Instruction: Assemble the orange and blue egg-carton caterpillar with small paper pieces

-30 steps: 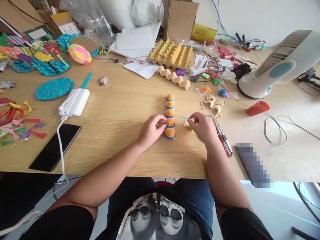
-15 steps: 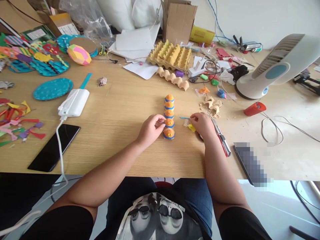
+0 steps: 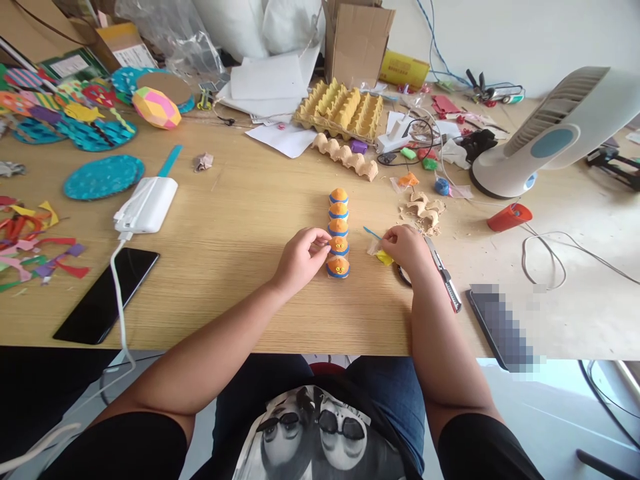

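Observation:
A caterpillar (image 3: 339, 229) made from an egg-carton strip stands in the middle of the table, its bumps orange with blue bands. The nearest bump has a yellow face; small yellow marks show on the one behind it. My left hand (image 3: 304, 257) is closed at its left side, fingertips against the second-nearest bump. Between the fingertips of my right hand (image 3: 404, 247) is a thin blue modelling tool (image 3: 371, 233), pointing left and away from me. Below it, yellow clay (image 3: 384, 257) lies on a clear wrapper. Scissors (image 3: 404, 276) are partly hidden under my right wrist.
A utility knife (image 3: 449, 287) lies right of my right forearm, near a dark phone (image 3: 500, 327). Carton scraps (image 3: 424, 210), an orange cup (image 3: 510, 217) and a white fan (image 3: 545, 140) are farther right. Yellow egg trays (image 3: 340, 112) sit behind. A power bank (image 3: 150, 207) lies left.
The blue tool has tilted, its free tip now angled farther away from me. My right hand has shifted slightly; my left hand stays against the caterpillar.

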Tool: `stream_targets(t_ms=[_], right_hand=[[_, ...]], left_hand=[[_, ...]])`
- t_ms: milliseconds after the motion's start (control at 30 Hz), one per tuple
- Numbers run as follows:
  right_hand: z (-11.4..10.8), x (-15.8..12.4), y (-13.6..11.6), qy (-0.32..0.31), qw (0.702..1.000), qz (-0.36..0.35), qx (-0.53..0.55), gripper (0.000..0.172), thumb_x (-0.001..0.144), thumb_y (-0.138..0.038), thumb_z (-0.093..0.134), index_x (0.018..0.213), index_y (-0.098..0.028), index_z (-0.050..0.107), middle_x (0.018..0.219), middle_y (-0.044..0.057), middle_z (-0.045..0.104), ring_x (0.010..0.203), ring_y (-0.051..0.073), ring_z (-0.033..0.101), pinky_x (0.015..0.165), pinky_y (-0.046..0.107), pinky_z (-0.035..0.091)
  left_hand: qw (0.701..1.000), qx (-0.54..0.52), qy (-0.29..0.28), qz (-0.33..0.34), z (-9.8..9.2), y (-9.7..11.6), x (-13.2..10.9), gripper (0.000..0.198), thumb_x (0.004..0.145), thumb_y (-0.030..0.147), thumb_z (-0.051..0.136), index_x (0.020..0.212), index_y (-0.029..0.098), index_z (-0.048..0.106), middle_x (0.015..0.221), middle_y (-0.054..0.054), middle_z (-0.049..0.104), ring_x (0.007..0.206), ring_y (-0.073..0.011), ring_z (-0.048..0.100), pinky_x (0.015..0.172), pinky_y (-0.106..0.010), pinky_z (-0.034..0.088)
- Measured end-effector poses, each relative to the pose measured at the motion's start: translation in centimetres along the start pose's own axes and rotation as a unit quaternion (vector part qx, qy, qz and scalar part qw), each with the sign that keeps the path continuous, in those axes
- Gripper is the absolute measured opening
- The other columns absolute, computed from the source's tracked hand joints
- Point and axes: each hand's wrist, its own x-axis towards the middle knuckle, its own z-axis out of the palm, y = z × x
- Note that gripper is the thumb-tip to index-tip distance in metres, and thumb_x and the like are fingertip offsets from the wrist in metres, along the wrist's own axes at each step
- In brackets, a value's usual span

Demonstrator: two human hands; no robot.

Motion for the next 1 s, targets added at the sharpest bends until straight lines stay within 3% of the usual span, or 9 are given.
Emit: stream_targets(t_ms=[133,233,333,467,667,767,833,900,1000], right_hand=[[-1.4,-1.4,-1.5,0.062,0.993,-0.046,0.089,0.011,0.081,-0.023,0.058,0.081,-0.019,0.069,0.079,0.006,0.064,0.073,0.020,0.054,0.068,0.031,0.040],[-2.2,-2.7,-3.2,0.002,0.981,-0.078,0.177,0.012,0.086,-0.028,0.059,0.086,-0.020,0.068,0.064,-0.001,0.055,0.059,0.015,0.047,0.060,0.028,0.036],[-2.3,-3.8,-4.5,-0.044,0.968,-0.132,0.207,0.012,0.086,-0.029,0.060,0.083,-0.020,0.068,0.058,-0.004,0.049,0.055,0.012,0.042,0.057,0.027,0.034],[-2.1,-4.4,-5.1,-0.049,0.960,-0.171,0.218,0.010,0.085,-0.026,0.063,0.084,-0.021,0.071,0.064,-0.002,0.054,0.058,0.012,0.044,0.058,0.026,0.035],[-2.1,-4.0,-3.9,-0.058,0.953,-0.113,0.274,0.017,0.088,-0.036,0.062,0.088,-0.021,0.071,0.058,-0.003,0.049,0.052,0.012,0.038,0.052,0.027,0.030],[-2.3,-3.2,-2.3,0.060,0.970,-0.049,0.229,0.020,0.088,-0.032,0.060,0.102,-0.022,0.070,0.075,0.002,0.063,0.057,0.014,0.045,0.056,0.028,0.035],[-2.5,-2.7,-1.4,0.102,0.984,-0.002,0.143,0.019,0.087,-0.035,0.064,0.098,-0.021,0.071,0.071,0.002,0.063,0.059,0.016,0.047,0.058,0.029,0.034],[-2.6,-2.6,-1.2,0.099,0.989,0.009,0.109,0.020,0.088,-0.039,0.063,0.087,-0.020,0.071,0.064,0.002,0.058,0.058,0.016,0.046,0.057,0.030,0.034],[-2.5,-3.0,-1.9,0.036,0.979,-0.059,0.194,0.023,0.090,-0.030,0.060,0.109,-0.022,0.069,0.071,-0.001,0.060,0.058,0.014,0.048,0.059,0.029,0.037]], left_hand=[[1.000,0.005,0.024,0.010,-0.3,0.7,0.0,0.007,0.092,0.024,0.061,0.097,0.020,0.065,0.097,-0.004,0.067,0.090,-0.0151,0.065,0.072,-0.025,0.055],[0.999,-0.039,0.011,0.015,-0.5,1.6,-0.1,0.020,0.095,0.032,0.063,0.111,0.021,0.065,0.106,-0.007,0.068,0.095,-0.0158,0.066,0.077,-0.026,0.056],[0.991,-0.121,-0.048,0.001,-0.5,2.2,-0.4,0.036,0.095,0.037,0.064,0.128,0.021,0.060,0.111,-0.008,0.071,0.096,-0.0163,0.069,0.083,-0.028,0.058],[0.990,-0.122,-0.063,-0.003,-0.5,2.7,-0.8,0.021,0.098,0.037,0.061,0.103,0.020,0.071,0.097,-0.005,0.075,0.089,-0.0166,0.072,0.079,-0.028,0.058],[0.993,-0.109,-0.039,-0.002,-0.9,3.2,-1.0,0.020,0.097,0.036,0.062,0.093,0.021,0.074,0.083,-0.003,0.073,0.075,-0.0139,0.067,0.069,-0.025,0.055],[0.990,-0.135,-0.035,-0.014,-1.0,3.4,-1.1,0.021,0.097,0.038,0.062,0.095,0.020,0.074,0.086,-0.003,0.074,0.075,-0.0136,0.068,0.069,-0.026,0.056],[0.990,-0.137,-0.037,-0.016,-1.0,3.4,-1.1,0.022,0.096,0.038,0.062,0.094,0.020,0.074,0.084,-0.003,0.074,0.073,-0.0135,0.067,0.067,-0.025,0.056],[0.991,-0.126,-0.043,-0.015,-0.9,3.4,-1.1,0.022,0.096,0.038,0.063,0.091,0.020,0.074,0.080,-0.003,0.072,0.071,-0.0130,0.066,0.064,-0.025,0.054],[0.990,-0.129,-0.052,-0.019,-0.8,3.4,-1.2,0.021,0.096,0.037,0.063,0.090,0.020,0.074,0.078,-0.002,0.071,0.070,-0.0122,0.064,0.063,-0.024,0.053]])
